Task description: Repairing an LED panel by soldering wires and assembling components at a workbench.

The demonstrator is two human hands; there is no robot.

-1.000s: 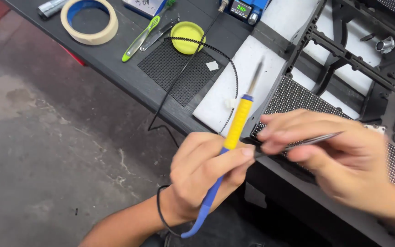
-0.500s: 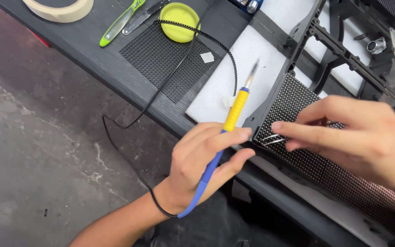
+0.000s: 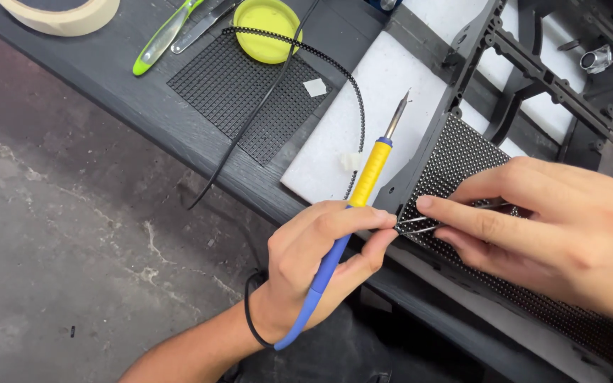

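A: Left hand, low centre. Curled around a soldering iron, thumb and fingers wrapped on the blue grip, not spread.

B: Position of iron against that hand?

A: Running through the fist. Blue tail sticking out below the wrist, yellow collar and metal tip rising above the knuckles. Long axis diagonal, lower left to upper right. Tip pointing up and away, over the white pad, not touching anything as far as visible.

B: Right hand?

A: Coming in from the right edge. Fingers pressed together, pinching a pair of tweezers between thumb and forefinger. Tweezers lying almost level, slim points aimed left, toward the left thumb, ending just beside it.

B: Underneath?

A: Dotted panel, dark, tilted, set against a black frame. Tweezer points over its near-left corner. Contact with the dots: cannot tell.

B: Elsewhere on the bench?

A: Black mesh sheet at upper left, thin black cord crossing it. Yellow lid just beyond. Green-handled tool and roll of tape well apart, far left top.
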